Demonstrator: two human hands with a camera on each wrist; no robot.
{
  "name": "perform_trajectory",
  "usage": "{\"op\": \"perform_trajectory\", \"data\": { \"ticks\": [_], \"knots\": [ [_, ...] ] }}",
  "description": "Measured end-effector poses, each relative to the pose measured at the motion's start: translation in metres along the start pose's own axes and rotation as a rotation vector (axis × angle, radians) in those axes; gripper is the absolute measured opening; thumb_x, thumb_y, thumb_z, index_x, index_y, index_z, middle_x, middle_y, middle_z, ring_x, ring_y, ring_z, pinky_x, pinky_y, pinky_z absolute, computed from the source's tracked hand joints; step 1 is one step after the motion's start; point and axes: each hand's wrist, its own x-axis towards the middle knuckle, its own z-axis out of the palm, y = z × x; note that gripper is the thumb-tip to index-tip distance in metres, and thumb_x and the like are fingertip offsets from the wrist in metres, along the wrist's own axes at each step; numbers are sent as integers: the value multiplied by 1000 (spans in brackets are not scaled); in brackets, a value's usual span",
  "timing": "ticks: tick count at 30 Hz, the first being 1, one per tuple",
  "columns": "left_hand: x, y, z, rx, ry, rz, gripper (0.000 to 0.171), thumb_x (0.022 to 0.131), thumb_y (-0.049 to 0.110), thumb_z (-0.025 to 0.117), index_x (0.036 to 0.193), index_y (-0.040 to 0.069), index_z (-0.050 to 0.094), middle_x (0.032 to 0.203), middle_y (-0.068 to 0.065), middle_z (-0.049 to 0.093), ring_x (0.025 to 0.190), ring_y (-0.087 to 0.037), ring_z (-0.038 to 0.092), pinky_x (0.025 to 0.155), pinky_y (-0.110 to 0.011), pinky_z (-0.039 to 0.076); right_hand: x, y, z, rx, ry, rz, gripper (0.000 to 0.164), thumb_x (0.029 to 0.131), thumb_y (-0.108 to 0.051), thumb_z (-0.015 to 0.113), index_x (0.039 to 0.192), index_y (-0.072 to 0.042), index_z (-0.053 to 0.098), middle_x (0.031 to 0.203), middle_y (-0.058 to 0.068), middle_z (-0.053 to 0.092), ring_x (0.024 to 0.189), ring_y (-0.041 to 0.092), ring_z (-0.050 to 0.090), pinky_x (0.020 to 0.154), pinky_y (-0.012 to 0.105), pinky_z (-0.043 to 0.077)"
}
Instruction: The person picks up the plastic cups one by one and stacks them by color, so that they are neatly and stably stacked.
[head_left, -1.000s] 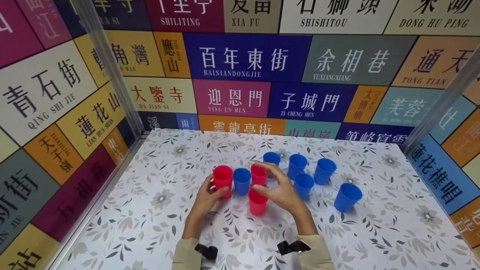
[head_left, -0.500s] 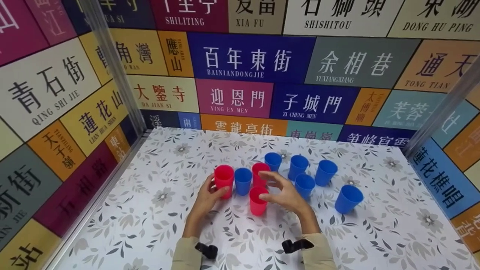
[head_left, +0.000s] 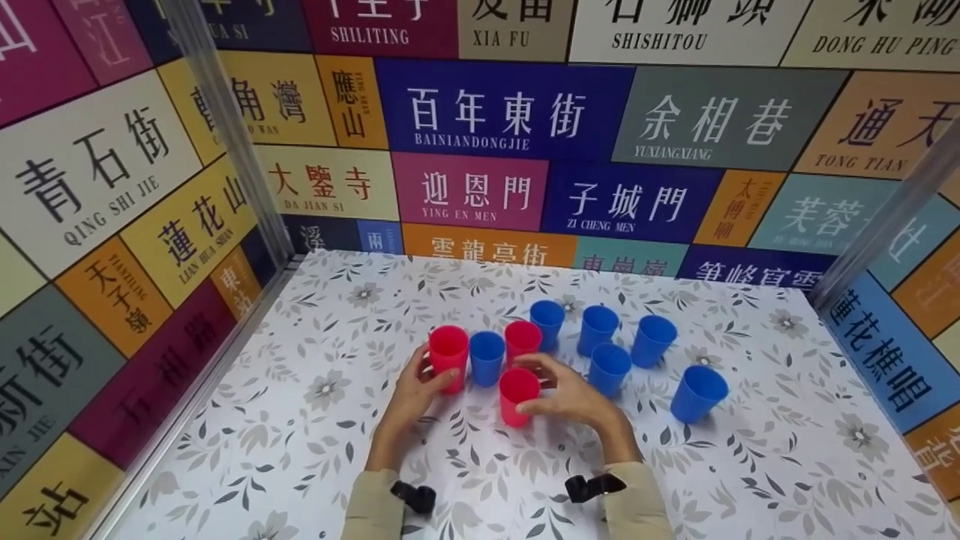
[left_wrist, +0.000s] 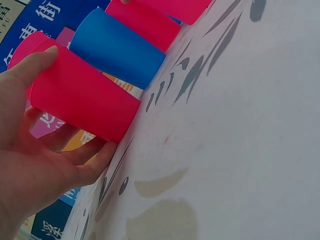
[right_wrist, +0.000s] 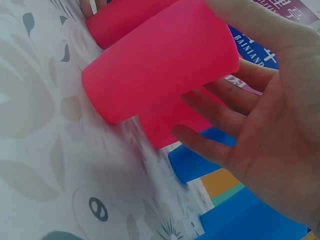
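Observation:
My left hand (head_left: 412, 390) holds an upright red plastic cup (head_left: 448, 352), thumb on the near side and fingers behind. In the left wrist view a second rim line shows on this red cup (left_wrist: 80, 90), perhaps from nesting. Next to it stands a blue cup (head_left: 487, 360), then another red cup (head_left: 523, 339), partly hidden by my right fingers. Nearest me is a third red cup (head_left: 517, 397). My right hand (head_left: 577, 396) grips it by the upper part, thumb in front and fingers round the far side, as the right wrist view also shows.
Several blue cups stand upright to the right, among them one at the back (head_left: 547, 326) and one farthest right (head_left: 699, 394). The table (head_left: 285, 450) has a floral cover. Walls with coloured street-name panels (head_left: 502, 112) enclose its back and sides.
My right hand has come down from above the two right-hand red cups and closed round the nearer one. The left hand keeps its hold, and the cups stand where they were.

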Motion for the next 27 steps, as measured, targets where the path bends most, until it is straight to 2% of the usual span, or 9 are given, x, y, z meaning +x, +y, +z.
{"op": "perform_trajectory", "data": {
  "ticks": [6,13,27],
  "knots": [
    [-1,2,1,12,0,13,82,90,33,75,157,11,31,153,-20,45,137,-41,50,113,-50,44,-1,1,-1,-11,-20,-7,69,79,-30,84,140,-19,52,137,8,57,129,32,52,106,53,48],
    [-1,0,1,-20,-10,42,77,93,26,72,156,9,31,150,-22,48,135,-41,51,112,-50,44,-2,-5,-2,-34,-23,15,67,79,-32,85,137,-21,54,137,6,58,131,31,51,105,51,49],
    [-3,2,3,15,-2,-19,85,91,34,74,158,10,27,153,-22,44,139,-42,46,114,-50,43,-10,-24,-5,-48,35,-9,66,79,-34,84,137,-22,54,139,5,56,133,32,49,111,60,40]
  ]
}}
